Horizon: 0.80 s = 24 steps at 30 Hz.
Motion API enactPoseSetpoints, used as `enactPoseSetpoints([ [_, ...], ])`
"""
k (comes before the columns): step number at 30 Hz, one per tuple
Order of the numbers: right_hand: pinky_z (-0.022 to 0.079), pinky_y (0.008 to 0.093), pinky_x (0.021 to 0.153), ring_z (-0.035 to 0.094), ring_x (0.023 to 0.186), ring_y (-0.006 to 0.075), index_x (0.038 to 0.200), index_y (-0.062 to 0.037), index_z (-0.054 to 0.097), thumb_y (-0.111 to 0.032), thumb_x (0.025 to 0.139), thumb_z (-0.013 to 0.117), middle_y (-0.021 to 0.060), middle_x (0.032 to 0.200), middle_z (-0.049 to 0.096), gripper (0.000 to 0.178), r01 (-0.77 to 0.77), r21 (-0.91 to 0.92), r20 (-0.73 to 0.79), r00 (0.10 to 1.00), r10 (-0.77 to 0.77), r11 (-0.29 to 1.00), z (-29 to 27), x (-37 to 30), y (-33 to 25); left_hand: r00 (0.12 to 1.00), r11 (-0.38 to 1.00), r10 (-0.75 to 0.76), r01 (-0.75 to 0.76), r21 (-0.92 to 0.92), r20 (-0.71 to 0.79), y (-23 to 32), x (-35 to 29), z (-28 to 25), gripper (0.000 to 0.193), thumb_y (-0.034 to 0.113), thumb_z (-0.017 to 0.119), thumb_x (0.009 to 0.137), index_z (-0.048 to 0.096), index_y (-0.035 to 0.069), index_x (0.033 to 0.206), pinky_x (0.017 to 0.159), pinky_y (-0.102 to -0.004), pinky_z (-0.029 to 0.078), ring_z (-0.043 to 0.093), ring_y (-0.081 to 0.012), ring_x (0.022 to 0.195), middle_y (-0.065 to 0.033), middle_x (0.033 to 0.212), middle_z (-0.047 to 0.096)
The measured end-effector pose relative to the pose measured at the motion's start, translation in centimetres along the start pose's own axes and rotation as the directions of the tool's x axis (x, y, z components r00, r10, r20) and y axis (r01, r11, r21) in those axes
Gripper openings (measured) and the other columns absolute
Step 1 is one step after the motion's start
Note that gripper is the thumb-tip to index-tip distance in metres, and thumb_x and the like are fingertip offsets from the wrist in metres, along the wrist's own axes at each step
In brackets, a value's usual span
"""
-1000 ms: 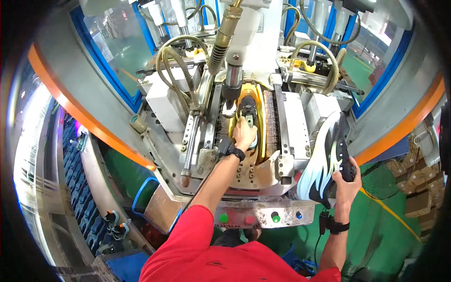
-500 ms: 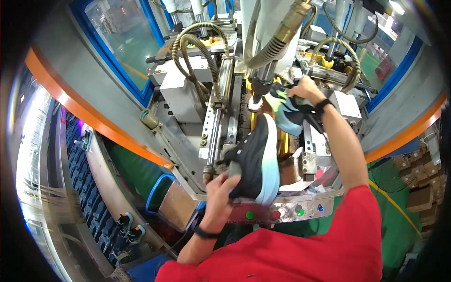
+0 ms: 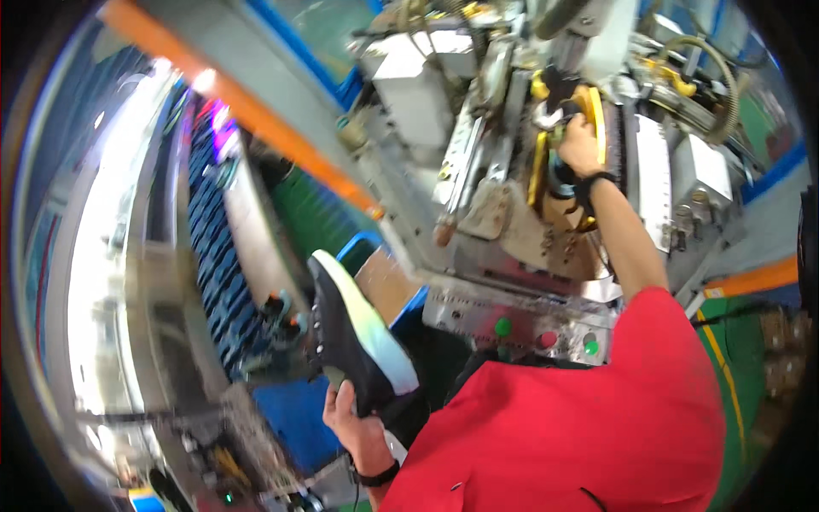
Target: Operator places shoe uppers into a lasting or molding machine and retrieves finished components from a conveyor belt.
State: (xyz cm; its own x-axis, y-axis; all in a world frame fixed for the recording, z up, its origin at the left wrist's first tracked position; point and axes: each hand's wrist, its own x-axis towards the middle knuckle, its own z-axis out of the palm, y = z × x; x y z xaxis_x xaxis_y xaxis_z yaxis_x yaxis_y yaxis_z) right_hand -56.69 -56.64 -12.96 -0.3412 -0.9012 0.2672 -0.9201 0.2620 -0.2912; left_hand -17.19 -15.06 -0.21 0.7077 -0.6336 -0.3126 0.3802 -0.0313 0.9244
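My left hand (image 3: 351, 420) grips a black shoe with a pale white-to-green sole (image 3: 357, 334) by its heel end, holding it low on the left, away from the machine. My right hand (image 3: 580, 145) reaches up into the grey machine (image 3: 512, 222) and presses on a second shoe (image 3: 559, 175) seated between the yellow clamp parts (image 3: 539, 162). That shoe is mostly hidden behind my hand and the clamp. A dark band sits on each wrist, and my red sleeve covers the lower right.
A control panel with green and red buttons (image 3: 546, 337) runs along the machine's front. An orange-edged frame (image 3: 256, 111) slants across the top left. Blue racks (image 3: 213, 282) stand on the left, and hoses (image 3: 708, 77) hang at the upper right.
My left hand has carried the black shoe down and left, away from the machine. My right hand stays at the clamp on the second shoe. The view has swung left.
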Motion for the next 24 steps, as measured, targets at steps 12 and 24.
enactPoseSetpoints([
  [12,0.045,0.0478,0.088,0.053,0.104,0.0397,0.106,-0.0022,0.057,-0.008,0.083,0.060,0.0189,0.105,0.055,0.024,0.585,0.551,0.223,0.584,-0.781,0.595,7.7,-35.7,-4.1,0.962,0.982,-0.182,0.168,-0.086,-0.206,-8.4,-9.5,-10.0,0.032,0.015,0.068,0.087,0.065,-0.004,0.112,0.072,-0.0277,0.052,0.066,-0.0164,0.088,-0.0087,0.103,0.069],
  [24,0.047,0.0397,0.079,0.057,0.088,0.0345,0.109,0.0009,0.059,-0.004,0.083,0.062,0.0171,0.095,0.058,0.027,0.693,0.645,-0.054,0.460,-0.886,0.321,6.9,-32.9,-12.8,0.430,0.930,-0.321,-0.026,-0.367,-0.844,-16.0,-17.3,-31.2,0.033,0.011,0.080,0.070,0.069,-0.006,0.096,0.051,-0.0326,0.047,0.062,-0.0197,0.066,-0.0111,0.087,0.067],
])
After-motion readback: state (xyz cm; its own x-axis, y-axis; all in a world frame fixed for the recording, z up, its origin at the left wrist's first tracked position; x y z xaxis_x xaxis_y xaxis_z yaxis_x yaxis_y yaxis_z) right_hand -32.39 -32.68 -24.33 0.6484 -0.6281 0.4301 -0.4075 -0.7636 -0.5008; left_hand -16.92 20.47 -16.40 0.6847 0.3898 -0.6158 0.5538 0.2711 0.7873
